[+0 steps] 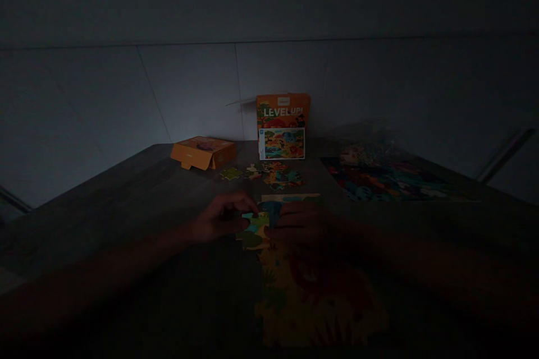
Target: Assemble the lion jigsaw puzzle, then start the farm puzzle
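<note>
Two orange boxes (204,151), one picture card (284,143); one part-built puzzle (286,291) on the desk (105,202), yellow and green with a red animal, top toward the boxes, long axis near to far. Left hand (217,216) and right hand (301,221) at its far end, fingers (240,197) bent; grip too dark to tell.

Dim light. My left hand (221,217) touches the left side of a puzzle section (253,239), my right hand (301,221) its right; grip unclear. Joined puzzle (315,297) nearer me. Beyond: loose pieces (283,175), picture card (283,145), upright orange box (284,102).
</note>
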The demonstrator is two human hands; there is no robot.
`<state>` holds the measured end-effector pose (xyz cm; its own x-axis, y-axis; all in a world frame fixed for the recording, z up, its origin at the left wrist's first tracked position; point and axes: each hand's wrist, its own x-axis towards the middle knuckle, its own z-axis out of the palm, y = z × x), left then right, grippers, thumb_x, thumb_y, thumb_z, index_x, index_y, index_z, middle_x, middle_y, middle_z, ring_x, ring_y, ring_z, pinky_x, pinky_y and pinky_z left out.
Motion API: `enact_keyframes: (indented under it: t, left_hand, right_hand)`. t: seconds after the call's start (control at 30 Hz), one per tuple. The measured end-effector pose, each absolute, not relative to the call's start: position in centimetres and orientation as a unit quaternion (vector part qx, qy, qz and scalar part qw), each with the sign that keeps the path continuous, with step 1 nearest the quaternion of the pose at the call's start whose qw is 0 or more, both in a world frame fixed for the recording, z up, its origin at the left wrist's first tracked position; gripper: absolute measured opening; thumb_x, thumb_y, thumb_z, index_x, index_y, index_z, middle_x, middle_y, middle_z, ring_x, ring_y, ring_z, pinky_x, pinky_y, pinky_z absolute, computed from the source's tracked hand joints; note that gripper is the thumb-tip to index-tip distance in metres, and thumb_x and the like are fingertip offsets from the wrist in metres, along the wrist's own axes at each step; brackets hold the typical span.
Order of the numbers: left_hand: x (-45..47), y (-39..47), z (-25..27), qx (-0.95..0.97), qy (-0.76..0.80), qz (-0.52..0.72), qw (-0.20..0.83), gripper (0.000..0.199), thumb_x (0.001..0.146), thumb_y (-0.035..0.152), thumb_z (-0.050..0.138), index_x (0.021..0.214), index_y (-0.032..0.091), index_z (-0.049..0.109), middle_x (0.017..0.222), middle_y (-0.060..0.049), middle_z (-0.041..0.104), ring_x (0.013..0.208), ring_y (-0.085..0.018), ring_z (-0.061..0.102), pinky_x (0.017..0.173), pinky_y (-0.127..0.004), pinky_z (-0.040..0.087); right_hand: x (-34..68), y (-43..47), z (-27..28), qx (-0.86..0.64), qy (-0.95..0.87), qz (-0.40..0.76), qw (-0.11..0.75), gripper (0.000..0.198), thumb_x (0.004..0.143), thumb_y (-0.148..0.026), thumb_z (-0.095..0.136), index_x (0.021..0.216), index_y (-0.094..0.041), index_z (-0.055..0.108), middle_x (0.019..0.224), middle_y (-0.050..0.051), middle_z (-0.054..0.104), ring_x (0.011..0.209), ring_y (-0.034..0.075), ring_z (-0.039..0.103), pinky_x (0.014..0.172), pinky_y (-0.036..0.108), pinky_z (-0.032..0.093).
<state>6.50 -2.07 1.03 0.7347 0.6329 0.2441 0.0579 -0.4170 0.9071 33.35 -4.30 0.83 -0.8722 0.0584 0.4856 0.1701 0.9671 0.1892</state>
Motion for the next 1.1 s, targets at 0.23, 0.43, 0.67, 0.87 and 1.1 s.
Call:
enact_keyframes:
  t: [0.23,0.43,0.67,0.87,1.1]
  left_hand:
    - [6.5,-2.1,1.0,0.800,0.212,0.265,0.495,0.027,0.088,0.035,0.068,0.102,0.013,0.060,0.087,-0.005,0.067,0.073,-0.012,0.060,0.063,-0.021,0.044]
    - [6.5,-2.0,1.2,0.858,0.186,0.252,0.407,0.023,0.089,0.035,0.064,0.099,0.015,0.066,0.095,-0.009,0.066,0.086,-0.018,0.061,0.071,-0.028,0.048]
    - [7.5,-2.1,2.0,0.912,0.146,0.253,0.286,0.015,0.091,0.021,0.056,0.085,0.016,0.069,0.087,-0.008,0.065,0.088,-0.020,0.060,0.079,-0.034,0.047]
    - [7.2,-3.4,2.4,0.913,0.237,0.275,0.188,0.015,0.089,0.019,0.052,0.096,0.016,0.064,0.094,-0.008,0.062,0.091,-0.022,0.058,0.080,-0.036,0.049]
    - [5.4,-9.5,3.1,0.915,0.323,0.148,0.191,0.071,0.073,0.048,0.078,0.131,0.022,0.045,0.134,-0.011,0.052,0.121,-0.030,0.051,0.103,-0.046,0.046]
  right_hand:
    - [33.5,-4.2,0.7,-0.047,-0.961,-0.106,0.251,0.024,0.097,-0.020,0.049,0.113,-0.012,0.065,0.085,0.007,0.067,0.079,0.017,0.056,0.072,0.030,0.047]
    - [33.6,-4.1,0.5,-0.023,-0.956,-0.110,0.270,0.023,0.097,-0.021,0.051,0.113,-0.017,0.066,0.085,0.005,0.065,0.079,0.016,0.053,0.070,0.029,0.044]
    - [33.8,-4.1,0.5,0.001,-0.962,-0.088,0.260,0.023,0.095,-0.027,0.055,0.114,-0.020,0.066,0.091,0.006,0.062,0.079,0.016,0.051,0.068,0.030,0.043]
    - [33.3,-4.1,1.1,0.026,-0.967,-0.038,0.251,0.023,0.090,-0.023,0.056,0.110,-0.017,0.066,0.125,0.013,0.060,0.104,0.022,0.053,0.087,0.037,0.048]
    - [33.2,-4.4,1.4,0.006,-0.975,0.017,0.220,0.023,0.089,-0.019,0.058,0.110,-0.016,0.067,0.129,0.015,0.057,0.111,0.021,0.055,0.091,0.036,0.047]
